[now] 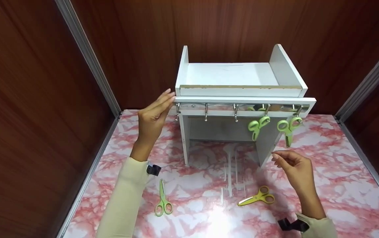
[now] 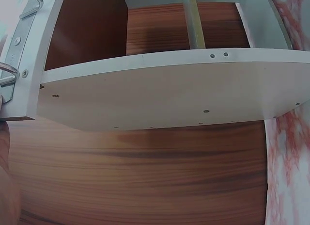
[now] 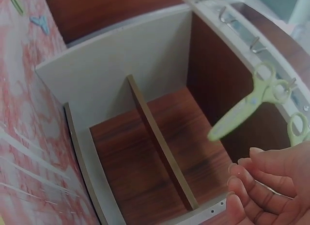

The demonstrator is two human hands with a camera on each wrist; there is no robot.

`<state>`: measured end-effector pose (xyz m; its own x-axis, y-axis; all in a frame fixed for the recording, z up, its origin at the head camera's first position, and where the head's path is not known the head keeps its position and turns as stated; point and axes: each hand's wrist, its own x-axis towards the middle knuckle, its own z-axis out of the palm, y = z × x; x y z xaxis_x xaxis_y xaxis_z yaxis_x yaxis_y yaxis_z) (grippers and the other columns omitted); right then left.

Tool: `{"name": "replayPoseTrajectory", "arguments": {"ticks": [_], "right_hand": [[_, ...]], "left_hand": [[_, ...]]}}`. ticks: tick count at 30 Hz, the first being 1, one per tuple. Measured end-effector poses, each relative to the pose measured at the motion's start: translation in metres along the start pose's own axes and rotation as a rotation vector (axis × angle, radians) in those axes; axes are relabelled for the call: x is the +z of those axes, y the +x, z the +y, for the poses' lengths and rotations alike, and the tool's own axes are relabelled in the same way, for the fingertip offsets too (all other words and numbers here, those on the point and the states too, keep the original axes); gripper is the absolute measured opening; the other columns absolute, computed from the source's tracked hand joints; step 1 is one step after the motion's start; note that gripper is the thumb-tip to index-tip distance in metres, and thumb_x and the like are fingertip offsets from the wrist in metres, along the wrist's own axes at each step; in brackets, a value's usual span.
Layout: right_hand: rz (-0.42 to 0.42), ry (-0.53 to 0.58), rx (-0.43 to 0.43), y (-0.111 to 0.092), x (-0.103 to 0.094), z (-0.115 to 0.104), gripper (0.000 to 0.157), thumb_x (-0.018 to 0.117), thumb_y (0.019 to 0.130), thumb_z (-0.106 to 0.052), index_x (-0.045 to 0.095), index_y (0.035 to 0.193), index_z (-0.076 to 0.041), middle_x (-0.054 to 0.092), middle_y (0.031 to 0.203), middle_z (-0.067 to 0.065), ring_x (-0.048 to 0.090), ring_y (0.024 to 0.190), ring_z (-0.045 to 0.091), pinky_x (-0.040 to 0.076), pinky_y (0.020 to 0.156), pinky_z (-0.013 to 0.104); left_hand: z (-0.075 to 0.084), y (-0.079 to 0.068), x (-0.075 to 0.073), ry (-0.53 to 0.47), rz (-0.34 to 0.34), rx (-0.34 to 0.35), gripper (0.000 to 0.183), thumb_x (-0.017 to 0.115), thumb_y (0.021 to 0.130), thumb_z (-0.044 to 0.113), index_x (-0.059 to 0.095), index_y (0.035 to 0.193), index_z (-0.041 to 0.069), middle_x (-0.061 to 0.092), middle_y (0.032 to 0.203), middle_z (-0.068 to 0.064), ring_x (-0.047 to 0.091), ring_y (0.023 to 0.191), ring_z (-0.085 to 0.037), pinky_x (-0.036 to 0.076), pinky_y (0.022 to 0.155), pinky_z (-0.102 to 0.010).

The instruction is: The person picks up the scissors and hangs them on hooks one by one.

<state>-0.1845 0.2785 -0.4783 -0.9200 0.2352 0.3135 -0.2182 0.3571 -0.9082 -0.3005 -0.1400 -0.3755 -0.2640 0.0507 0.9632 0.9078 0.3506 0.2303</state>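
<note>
A white shelf unit (image 1: 232, 91) stands on the table, with a white hook rail (image 1: 222, 99) across its front. My left hand (image 1: 155, 115) touches the rail's left end, its fingers fairly straight. Two pairs of green scissors, one (image 1: 258, 127) beside the other (image 1: 288, 129), hang by their handles from the rail's right-hand hooks. Below them my right hand (image 1: 296, 167) has loosely curled fingers and holds nothing; the right wrist view shows its palm side. Yellow scissors (image 1: 258, 197) lie on the table near the right forearm. Another green pair of scissors (image 1: 163, 200) lies beside the left sleeve.
The pink and white marbled tabletop (image 1: 196, 188) carries whitish streaks. Brown wood-look panels (image 1: 229, 29) enclose the back and sides, with metal strips at the corners. A small light-blue thing (image 3: 39, 24) lies on the table in the right wrist view; its kind is unclear.
</note>
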Motion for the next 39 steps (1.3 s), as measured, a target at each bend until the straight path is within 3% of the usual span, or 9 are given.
{"name": "replayPoseTrajectory", "arguments": {"ticks": [8,17,25,39], "right_hand": [[-0.021,-0.009,0.078,-0.006,-0.001,0.003,0.022,0.074,0.095,-0.017,0.076,0.105,0.003,0.076,0.084,0.005,0.070,0.073,0.014,0.059,0.067,0.022],[-0.043,0.000,0.066,-0.024,0.003,-0.024,0.019,0.072,0.095,-0.007,0.074,0.102,0.010,0.075,0.083,0.013,0.067,0.069,0.012,0.056,0.062,0.020],[-0.039,-0.004,0.107,-0.030,0.007,0.015,0.020,0.073,0.096,-0.012,0.076,0.105,0.005,0.076,0.085,0.009,0.069,0.072,0.014,0.057,0.064,0.022],[-0.030,0.011,0.142,-0.050,0.017,0.030,0.012,0.075,0.092,-0.006,0.077,0.100,0.003,0.075,0.084,0.012,0.069,0.070,0.018,0.058,0.063,0.024]], "left_hand": [[-0.001,0.001,0.000,-0.001,-0.003,-0.001,0.028,0.074,0.086,-0.011,0.078,0.112,0.001,0.074,0.118,-0.010,0.068,0.117,-0.028,0.055,0.097,-0.035],[0.000,0.000,0.000,-0.003,-0.003,-0.009,0.032,0.075,0.083,-0.013,0.078,0.112,0.001,0.074,0.117,-0.011,0.067,0.117,-0.029,0.055,0.097,-0.034],[0.001,-0.001,-0.001,-0.010,-0.006,-0.014,0.029,0.073,0.086,-0.011,0.077,0.113,0.001,0.074,0.118,-0.011,0.067,0.118,-0.029,0.056,0.097,-0.035],[0.001,-0.001,0.001,-0.005,0.009,-0.009,0.028,0.073,0.086,-0.011,0.077,0.112,0.000,0.074,0.118,-0.011,0.067,0.118,-0.028,0.055,0.097,-0.035]]}}
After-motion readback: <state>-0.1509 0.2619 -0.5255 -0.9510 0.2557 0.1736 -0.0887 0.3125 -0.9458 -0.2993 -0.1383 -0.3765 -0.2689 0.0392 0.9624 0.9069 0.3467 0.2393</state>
